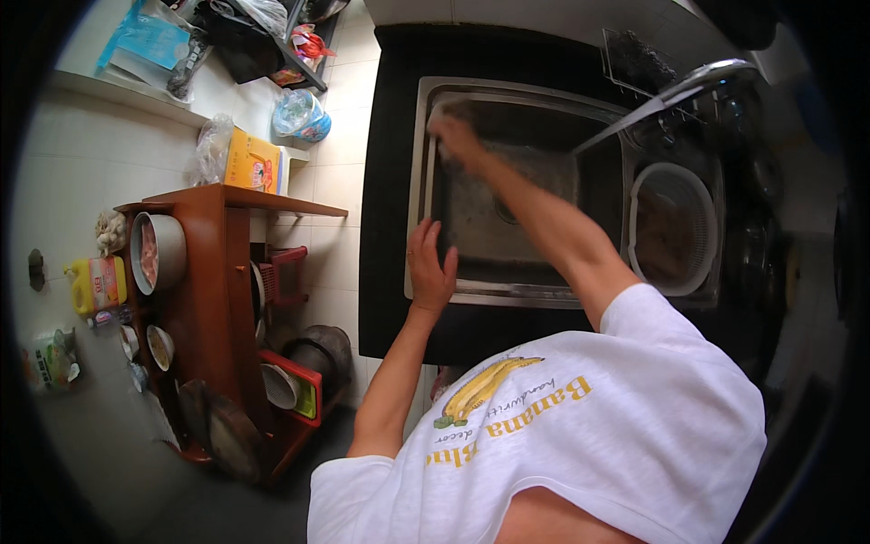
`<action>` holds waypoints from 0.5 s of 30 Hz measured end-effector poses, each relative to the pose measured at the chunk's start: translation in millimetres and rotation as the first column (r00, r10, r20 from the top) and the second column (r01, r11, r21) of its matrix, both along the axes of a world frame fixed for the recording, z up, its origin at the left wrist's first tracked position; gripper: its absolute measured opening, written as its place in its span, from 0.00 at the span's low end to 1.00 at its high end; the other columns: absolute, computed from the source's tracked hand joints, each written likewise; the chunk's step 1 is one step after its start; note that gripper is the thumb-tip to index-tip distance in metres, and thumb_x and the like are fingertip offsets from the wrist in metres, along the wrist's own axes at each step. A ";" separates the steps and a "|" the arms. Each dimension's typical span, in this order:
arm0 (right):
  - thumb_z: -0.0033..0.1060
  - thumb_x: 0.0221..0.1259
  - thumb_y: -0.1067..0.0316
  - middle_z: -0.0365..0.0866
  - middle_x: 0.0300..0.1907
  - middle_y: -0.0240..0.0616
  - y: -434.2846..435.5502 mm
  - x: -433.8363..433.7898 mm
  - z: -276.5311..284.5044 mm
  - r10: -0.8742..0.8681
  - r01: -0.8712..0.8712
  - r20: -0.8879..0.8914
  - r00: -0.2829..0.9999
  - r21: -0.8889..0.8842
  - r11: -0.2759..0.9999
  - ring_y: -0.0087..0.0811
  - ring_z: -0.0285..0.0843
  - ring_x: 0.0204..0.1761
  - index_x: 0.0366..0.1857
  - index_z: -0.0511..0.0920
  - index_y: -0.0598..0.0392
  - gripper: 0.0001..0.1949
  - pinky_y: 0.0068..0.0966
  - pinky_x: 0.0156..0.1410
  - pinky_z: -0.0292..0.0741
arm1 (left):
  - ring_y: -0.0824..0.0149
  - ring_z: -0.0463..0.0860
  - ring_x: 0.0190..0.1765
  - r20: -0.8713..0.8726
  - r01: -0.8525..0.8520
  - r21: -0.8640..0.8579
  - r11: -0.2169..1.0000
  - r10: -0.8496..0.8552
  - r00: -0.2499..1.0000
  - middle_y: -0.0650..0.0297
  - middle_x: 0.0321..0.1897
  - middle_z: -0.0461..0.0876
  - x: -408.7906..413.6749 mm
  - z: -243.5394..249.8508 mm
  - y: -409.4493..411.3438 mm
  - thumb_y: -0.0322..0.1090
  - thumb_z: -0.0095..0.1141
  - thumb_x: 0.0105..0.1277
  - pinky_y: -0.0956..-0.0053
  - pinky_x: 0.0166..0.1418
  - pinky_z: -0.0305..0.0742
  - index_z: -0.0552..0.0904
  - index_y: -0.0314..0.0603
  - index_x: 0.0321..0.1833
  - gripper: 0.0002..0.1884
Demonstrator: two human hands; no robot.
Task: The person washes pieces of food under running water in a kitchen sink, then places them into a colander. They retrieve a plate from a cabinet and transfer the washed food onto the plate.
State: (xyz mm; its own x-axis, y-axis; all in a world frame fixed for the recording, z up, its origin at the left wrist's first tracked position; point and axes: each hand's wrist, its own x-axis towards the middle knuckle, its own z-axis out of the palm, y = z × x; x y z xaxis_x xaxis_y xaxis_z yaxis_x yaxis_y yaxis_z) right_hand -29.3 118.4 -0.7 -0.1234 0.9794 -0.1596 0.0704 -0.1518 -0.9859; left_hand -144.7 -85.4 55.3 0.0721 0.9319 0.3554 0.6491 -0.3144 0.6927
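Observation:
My right hand (461, 141) reaches across to the far left corner of a stainless-steel sink (469, 197). It presses a pale cloth-like thing (448, 107) against the rim there; motion blur hides its exact kind. My left hand (431, 268) rests on the near left rim of the sink, fingers apart and holding nothing. From the chrome faucet (724, 68) a pale stream of water (615, 128) slants into the large basin. A white plastic colander (707, 204) stands in the smaller basin on the right, its brownish contents unclear.
Black countertop (387, 204) surrounds the sink, with a wire rack (639, 64) behind it. To the left is a wooden cabinet (238, 292) carrying a pot of meat (166, 251), a yellow jug (102, 282) and bowls. A bag-lined bin (302, 115) stands on the tiled floor.

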 end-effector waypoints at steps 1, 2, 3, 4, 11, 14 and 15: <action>0.50 0.57 0.56 0.79 0.30 0.38 -28.2 -2.8 6.4 0.101 -0.094 0.050 0.994 -0.134 0.987 0.28 0.74 0.32 0.34 0.77 0.58 0.14 0.28 0.39 0.70 | 0.48 0.65 0.57 0.010 -0.032 0.022 0.999 0.032 0.999 0.47 0.55 0.65 0.5 1.5 -1.2 0.30 0.52 0.57 0.62 0.60 0.61 0.67 0.32 0.54 0.21; 0.48 0.58 0.56 0.77 0.26 0.38 -57.2 -8.4 -6.1 0.110 -0.116 0.128 0.986 0.039 0.992 0.26 0.72 0.29 0.27 0.77 0.58 0.14 0.27 0.36 0.69 | 0.49 0.65 0.58 0.035 -0.045 0.030 0.999 0.044 0.998 0.47 0.56 0.64 -0.3 -2.9 0.7 0.32 0.49 0.59 0.61 0.61 0.59 0.66 0.32 0.55 0.21; 0.48 0.58 0.55 0.78 0.26 0.41 -95.9 -15.0 17.1 0.188 -0.196 0.142 0.972 0.047 0.980 0.28 0.74 0.30 0.26 0.77 0.58 0.16 0.28 0.36 0.70 | 0.49 0.65 0.58 0.079 -0.090 0.035 0.995 0.087 0.993 0.47 0.56 0.64 -3.5 -4.3 0.4 0.32 0.49 0.60 0.61 0.61 0.59 0.66 0.32 0.55 0.21; 0.48 0.58 0.55 0.78 0.26 0.43 -119.3 -14.9 26.0 0.287 -0.292 0.180 0.941 -0.003 0.957 0.31 0.76 0.30 0.26 0.77 0.59 0.16 0.29 0.37 0.70 | 0.49 0.65 0.58 0.125 -0.113 0.039 0.993 0.107 0.986 0.47 0.55 0.64 -2.4 -3.9 1.2 0.32 0.48 0.60 0.62 0.61 0.59 0.66 0.32 0.55 0.20; 0.49 0.54 0.55 0.79 0.30 0.47 -201.9 25.9 45.4 0.584 -0.585 0.408 0.702 -0.137 0.799 0.40 0.77 0.34 0.30 0.77 0.59 0.15 0.33 0.41 0.69 | 0.53 0.67 0.56 0.205 -0.173 -0.089 0.981 0.188 0.961 0.51 0.52 0.68 -1.0 -12.3 -1.5 0.33 0.47 0.62 0.65 0.60 0.60 0.67 0.33 0.54 0.18; 0.48 0.53 0.53 0.78 0.30 0.48 -227.1 96.1 63.0 0.546 -0.537 0.500 0.673 -0.177 0.825 0.48 0.76 0.35 0.28 0.78 0.57 0.16 0.37 0.41 0.69 | 0.54 0.68 0.55 0.145 -0.209 -0.101 0.973 0.222 0.964 0.51 0.50 0.69 1.9 -18.8 0.0 0.33 0.48 0.62 0.66 0.60 0.61 0.68 0.33 0.53 0.18; 0.48 0.52 0.53 0.78 0.30 0.47 -240.5 126.7 70.7 0.482 -0.483 0.535 0.694 -0.151 0.863 0.49 0.75 0.35 0.27 0.78 0.56 0.16 0.39 0.41 0.69 | 0.53 0.68 0.55 0.094 -0.204 -0.071 0.976 0.210 0.973 0.50 0.50 0.70 3.6 -18.0 0.0 0.33 0.49 0.62 0.66 0.59 0.61 0.68 0.33 0.52 0.18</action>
State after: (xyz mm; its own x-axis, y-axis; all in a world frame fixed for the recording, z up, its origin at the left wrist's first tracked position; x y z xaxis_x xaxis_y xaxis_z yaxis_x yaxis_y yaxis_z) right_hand 97.4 -122.2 70.0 -0.4731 0.8102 -0.3462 0.6485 0.0543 -0.7593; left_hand -141.1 -85.3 37.3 -0.1574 0.9429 0.2936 0.6222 -0.1362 0.7709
